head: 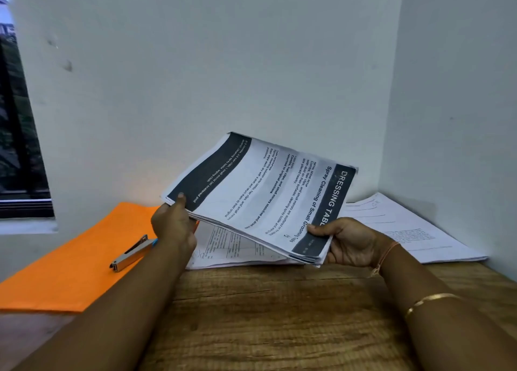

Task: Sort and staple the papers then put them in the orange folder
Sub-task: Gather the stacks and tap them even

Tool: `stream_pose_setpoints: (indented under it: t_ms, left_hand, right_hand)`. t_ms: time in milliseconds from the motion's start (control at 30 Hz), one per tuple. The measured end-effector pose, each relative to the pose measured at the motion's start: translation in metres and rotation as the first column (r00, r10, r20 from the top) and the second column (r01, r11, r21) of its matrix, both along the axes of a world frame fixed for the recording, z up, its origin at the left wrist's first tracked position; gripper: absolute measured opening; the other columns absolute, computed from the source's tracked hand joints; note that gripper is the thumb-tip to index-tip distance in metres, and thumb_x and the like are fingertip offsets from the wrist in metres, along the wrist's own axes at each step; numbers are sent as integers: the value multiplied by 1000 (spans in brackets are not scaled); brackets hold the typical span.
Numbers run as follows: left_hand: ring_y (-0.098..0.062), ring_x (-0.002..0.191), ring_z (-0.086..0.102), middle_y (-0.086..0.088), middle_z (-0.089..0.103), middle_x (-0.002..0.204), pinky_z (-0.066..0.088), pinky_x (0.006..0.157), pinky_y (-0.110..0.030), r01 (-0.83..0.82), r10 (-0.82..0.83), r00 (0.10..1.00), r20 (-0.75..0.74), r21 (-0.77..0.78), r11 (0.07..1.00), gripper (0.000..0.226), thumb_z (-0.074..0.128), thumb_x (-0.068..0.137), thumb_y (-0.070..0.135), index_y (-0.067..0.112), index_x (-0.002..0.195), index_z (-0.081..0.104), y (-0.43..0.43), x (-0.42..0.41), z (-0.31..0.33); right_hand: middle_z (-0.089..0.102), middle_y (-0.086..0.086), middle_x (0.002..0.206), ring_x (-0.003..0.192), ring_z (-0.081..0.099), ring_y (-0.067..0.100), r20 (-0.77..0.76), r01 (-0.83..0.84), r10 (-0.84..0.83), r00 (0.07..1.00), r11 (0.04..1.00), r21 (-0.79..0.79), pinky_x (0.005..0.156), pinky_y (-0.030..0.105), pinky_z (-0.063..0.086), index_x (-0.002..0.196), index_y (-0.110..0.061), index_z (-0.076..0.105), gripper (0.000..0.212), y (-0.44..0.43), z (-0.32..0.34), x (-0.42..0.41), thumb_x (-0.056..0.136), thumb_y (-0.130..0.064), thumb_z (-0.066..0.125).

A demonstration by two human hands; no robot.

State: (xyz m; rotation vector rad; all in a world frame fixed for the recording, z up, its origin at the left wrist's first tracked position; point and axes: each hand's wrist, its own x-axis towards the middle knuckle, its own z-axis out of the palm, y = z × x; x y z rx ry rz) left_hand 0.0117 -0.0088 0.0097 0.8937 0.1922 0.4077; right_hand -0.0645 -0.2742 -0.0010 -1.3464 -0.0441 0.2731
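Head view, largest first: what is there?

— A wooden desk (279,314) set into a white corner. On its left lies an orange folder (70,258), flat and seemingly closed. Whether anything is inside, I cannot tell.

— And the papers?

— A stack of papers (260,191) is held up off the desk, tilted, with a printed page on top. More loose sheets (414,230) lie spread at the right by the wall, and a few others (232,247) lie under the raised stack.

— How is it held?

— By its two near corners. The left hand (173,225) pinches one, thumb on top and fingers beneath. The right hand (347,242) grips the other the same way.

— How will it handle?

— It looks light and limp, and the sheets should slide on one another, since the edges already fan a little. I would keep hold of opposite edges, square it, then clamp one corner.

— Smallest thing?

— A metal stapler (131,253), resting on the folder just beside the left forearm, untouched.
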Motion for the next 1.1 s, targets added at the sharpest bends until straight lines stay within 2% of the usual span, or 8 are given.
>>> stream_pose_setpoints:
  t_ms: [100, 267, 533, 600, 733, 867, 967, 1100]
  left_hand:
    - [-16, 62, 53, -3, 57, 73, 47, 66, -29, -63, 61, 997, -46, -34, 997, 24, 56, 93, 11, 12, 69, 52, 4, 5, -1]
    - [-16, 62, 58, -2, 59, 73, 50, 59, -27, -54, 46, 996, -74, -110, 992, 20, 50, 90, 6, 13, 71, 52, 3, 0, 1]
    - [-16, 67, 63, -4, 64, 79, 55, 61, -27, 24, -37, 995, -88, -146, 989, 16, 45, 88, 5, 10, 78, 57, 8, 2, -1]
    - [-16, 70, 63, -5, 63, 79, 54, 58, -26, -33, 26, 995, -92, -83, 996, 15, 49, 86, 6, 9, 73, 55, 9, 3, -3]
    - [-15, 64, 60, -4, 61, 75, 47, 54, -23, -130, 145, 987, -71, 187, 974, 17, 56, 81, 6, 10, 65, 53, 14, 8, -8]
    - [-20, 75, 64, -9, 68, 92, 49, 55, -27, -119, 147, 988, -52, 356, 927, 10, 59, 80, 8, 3, 86, 64, 16, 13, -13]
    - [-25, 91, 65, -9, 66, 105, 56, 66, -33, -142, 158, 987, -5, 412, 900, 8, 59, 84, 9, 12, 91, 60, 15, 13, -12]
    - [-25, 89, 66, -11, 67, 105, 57, 73, -38, -128, 150, 989, -18, 422, 897, 5, 60, 87, 11, 15, 90, 60, 14, 9, -10]
  right_hand:
    - [70, 21, 98, 78, 72, 32, 1, 23, -23, 1000, 1000, -5, 66, 47, 58, 107, 1, 60, 32, 2, 0, 0, 75, -2, 55]
    - [70, 20, 101, 83, 71, 32, 10, 60, -60, 998, 998, -1, 77, 52, 53, 110, -1, 59, 32, 0, -2, 3, 78, 0, 54]
    - [71, 18, 93, 78, 72, 29, 16, 117, -117, 993, 993, -6, 72, 47, 56, 104, 0, 61, 21, -3, -4, 5, 94, 4, 43]
    - [72, 18, 91, 76, 72, 29, 17, 143, -143, 990, 990, 3, 70, 46, 57, 104, 0, 60, 21, -5, -4, 5, 93, 6, 43]
    - [72, 16, 81, 67, 72, 26, 25, 223, -222, 975, 975, -8, 60, 40, 60, 99, 0, 61, 19, -8, -2, 4, 92, 8, 44]
    - [70, 16, 83, 62, 71, 24, 40, 307, -305, 951, 950, -50, 51, 34, 59, 98, -1, 60, 17, -10, -1, 3, 92, 8, 47]
    - [69, 17, 88, 65, 70, 24, 34, 326, -324, 945, 943, -67, 54, 35, 59, 101, -1, 59, 17, -10, -1, 2, 91, 7, 48]
    - [70, 16, 83, 63, 71, 24, 25, 322, -321, 947, 944, -67, 52, 34, 59, 98, -1, 60, 16, -9, 0, 1, 91, 7, 48]
